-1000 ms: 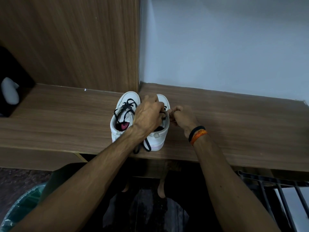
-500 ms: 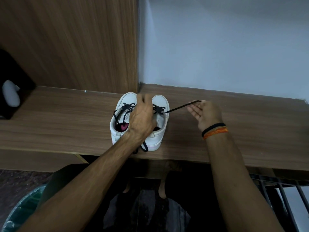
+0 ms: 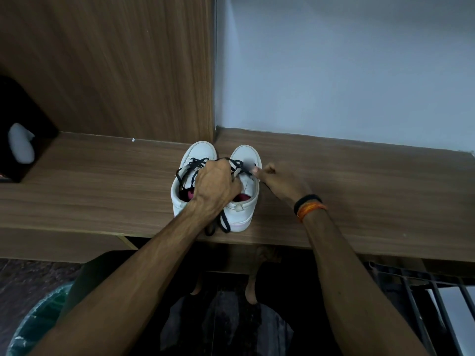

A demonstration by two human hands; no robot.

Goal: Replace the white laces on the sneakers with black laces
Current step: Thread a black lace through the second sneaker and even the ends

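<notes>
Far left edge of wooden shelf (image 3: pixel 102 181): black object (image 3: pixel 18 129) with pale shape on it, too dim to identify. Near front edge, midway along shelf: pair of white sneakers (image 3: pixel 195 160), side by side, toes toward back wall, heels at the front edge. Black laces (image 3: pixel 191 167) threaded on both; loose ends (image 3: pixel 222 223) trailing over front edge. Left hand (image 3: pixel 216 186) curled over the right sneaker's tongue, gripping lace there. Right hand (image 3: pixel 279 181) just beside that sneaker's right flank, fingers closed, pinching lace end. Black and orange wristbands (image 3: pixel 308 205) on right wrist. Below left: green bin (image 3: pixel 36 322).
</notes>
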